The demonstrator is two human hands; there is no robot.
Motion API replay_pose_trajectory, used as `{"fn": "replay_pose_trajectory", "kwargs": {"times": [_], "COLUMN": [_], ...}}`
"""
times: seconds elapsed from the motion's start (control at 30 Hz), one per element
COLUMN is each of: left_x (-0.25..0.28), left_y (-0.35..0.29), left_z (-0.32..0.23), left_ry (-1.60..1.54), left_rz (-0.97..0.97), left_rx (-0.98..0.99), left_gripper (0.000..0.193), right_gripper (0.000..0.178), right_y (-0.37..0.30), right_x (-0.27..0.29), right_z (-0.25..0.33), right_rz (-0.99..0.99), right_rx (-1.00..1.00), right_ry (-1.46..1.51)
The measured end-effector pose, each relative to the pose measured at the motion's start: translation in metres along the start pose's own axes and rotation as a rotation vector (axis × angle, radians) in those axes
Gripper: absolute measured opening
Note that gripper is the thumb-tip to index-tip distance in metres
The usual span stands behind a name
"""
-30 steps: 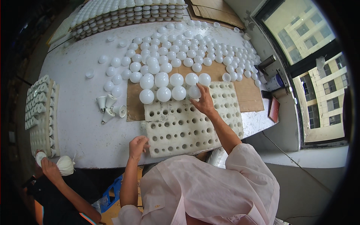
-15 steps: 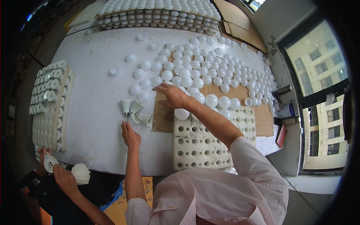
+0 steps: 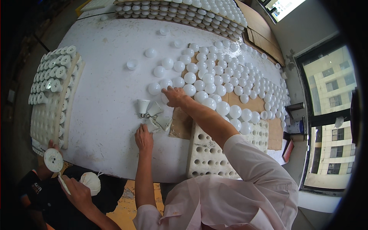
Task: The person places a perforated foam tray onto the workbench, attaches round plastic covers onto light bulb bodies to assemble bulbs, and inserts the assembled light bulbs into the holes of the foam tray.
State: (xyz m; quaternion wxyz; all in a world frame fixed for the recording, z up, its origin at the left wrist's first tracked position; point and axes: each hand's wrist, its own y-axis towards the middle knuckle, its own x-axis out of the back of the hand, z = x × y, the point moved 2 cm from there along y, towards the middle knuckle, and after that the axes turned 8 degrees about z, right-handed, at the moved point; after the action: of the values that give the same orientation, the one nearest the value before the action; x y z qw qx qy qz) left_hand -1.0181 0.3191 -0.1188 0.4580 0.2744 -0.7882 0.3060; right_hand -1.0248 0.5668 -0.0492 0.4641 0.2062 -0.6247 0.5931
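Note:
My left hand [image 3: 144,138] is at a small cluster of white cone-shaped bulb bases on the table. Its fingers are drawn together at the end of the nearest bulb base [image 3: 151,125]; the grip is partly hidden. Beside it lie a second bulb base [image 3: 164,122] and another one [image 3: 155,109], with an upright one [image 3: 143,107] at the left. My right hand [image 3: 175,96] has its fingers curled over a white bulb cover [image 3: 165,99], which they largely hide. Many more round bulb covers [image 3: 189,78] spread out beyond that hand.
A foam tray with holes [image 3: 207,153] lies under my right forearm. Stacked trays of covers [image 3: 184,15] stand at the back. On the left, bulb bases fill an upright-leaning tray stack [image 3: 48,115]. A co-worker's hands [image 3: 78,193] hold a round white piece [image 3: 53,160] at lower left.
My left hand has moved up to the bulb bases and its fingers have drawn in. My right hand has come down on a cover at the near edge of the group. The view has shifted.

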Motion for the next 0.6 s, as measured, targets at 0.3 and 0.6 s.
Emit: {"fn": "replay_pose_trajectory", "kwargs": {"times": [0.3,0.6], "left_x": [-0.013,0.031], "left_y": [-0.08,-0.162], "left_z": [-0.011,-0.136], "left_ry": [-1.08,-1.67], "left_rz": [0.24,0.55], "left_rx": [0.089,-0.251], "left_gripper": [0.05,0.056], "right_gripper": [0.09,0.083], "right_y": [-0.209,-0.318], "right_x": [-0.013,-0.092], "right_z": [-0.048,-0.036], "right_rz": [-0.243,-0.227], "right_rx": [0.484,0.625], "right_ry": [1.367,1.59]}}
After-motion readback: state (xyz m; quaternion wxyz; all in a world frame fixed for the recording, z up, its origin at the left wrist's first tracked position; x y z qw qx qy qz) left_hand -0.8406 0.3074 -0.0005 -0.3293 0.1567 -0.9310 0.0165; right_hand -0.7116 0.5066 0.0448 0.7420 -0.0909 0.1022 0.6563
